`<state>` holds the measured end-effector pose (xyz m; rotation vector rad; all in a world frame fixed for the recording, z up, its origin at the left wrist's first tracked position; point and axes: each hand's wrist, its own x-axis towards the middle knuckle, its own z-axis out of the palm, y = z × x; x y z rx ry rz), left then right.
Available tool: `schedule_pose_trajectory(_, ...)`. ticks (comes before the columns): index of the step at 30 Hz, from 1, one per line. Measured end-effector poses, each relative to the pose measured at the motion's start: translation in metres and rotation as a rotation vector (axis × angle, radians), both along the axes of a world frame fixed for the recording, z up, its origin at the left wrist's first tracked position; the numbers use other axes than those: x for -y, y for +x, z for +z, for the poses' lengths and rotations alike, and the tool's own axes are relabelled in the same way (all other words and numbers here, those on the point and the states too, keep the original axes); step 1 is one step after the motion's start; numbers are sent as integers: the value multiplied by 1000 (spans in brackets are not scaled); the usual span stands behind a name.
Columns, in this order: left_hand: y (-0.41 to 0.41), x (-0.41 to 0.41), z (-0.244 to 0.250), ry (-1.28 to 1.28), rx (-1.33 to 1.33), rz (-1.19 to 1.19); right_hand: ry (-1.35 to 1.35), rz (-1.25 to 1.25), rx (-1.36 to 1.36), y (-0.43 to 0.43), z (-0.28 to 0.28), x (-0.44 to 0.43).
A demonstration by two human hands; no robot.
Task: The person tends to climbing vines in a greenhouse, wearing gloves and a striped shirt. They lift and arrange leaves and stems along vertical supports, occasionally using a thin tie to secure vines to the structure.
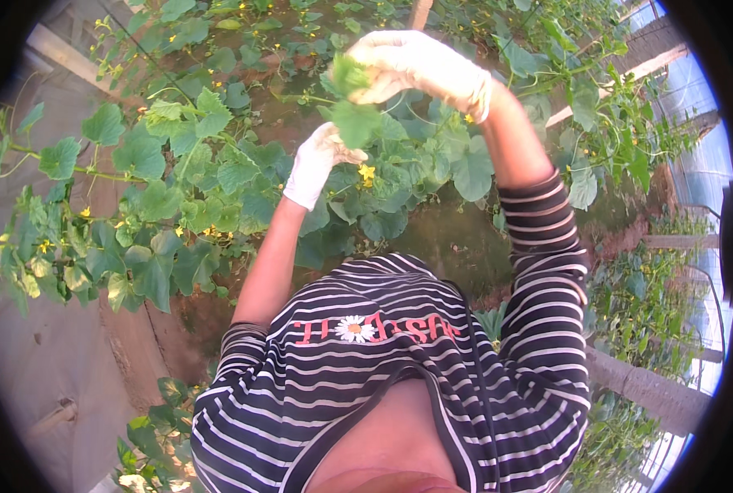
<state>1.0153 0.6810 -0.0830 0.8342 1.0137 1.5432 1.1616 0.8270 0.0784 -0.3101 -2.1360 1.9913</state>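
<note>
Both hands wear thin white gloves and are among cucumber-like vines [237, 166] with yellow flowers. My right hand [403, 68] is raised higher and farther out, with its curled fingers around a bright green leafy vine shoot [349, 75], which is blurred. A broad leaf [357, 122] hangs just below those fingers. My left hand [328, 154] is lower and to the left, its fingers bent towards the leaves and partly hidden; whether they grip a stem cannot be told. A yellow flower [367, 172] is close to its fingertips.
A long vine [83, 167] stretches out to the left. A thin dark string [147, 52] crosses the upper left. More plants, a thick post [649, 385] and translucent sheeting [699, 160] are at the right. Pale sheeting [40, 357] covers the left side. Soil [458, 240] shows between the vines.
</note>
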Motion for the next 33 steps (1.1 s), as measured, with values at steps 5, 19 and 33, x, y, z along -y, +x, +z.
schedule_pose_trajectory(5, -8, 3, 3, 19, -17, 37, 195, -880, -169, 59, -57, 7)
schedule_pose_trajectory(19, 104, -21, -23, -247, -357, 163, 119, -863, 818, 112, -327, -68)
schedule_pose_trajectory(33, 222, -163, -137, -551, -1192, -48, 89, -476, 644, 215, -313, -50)
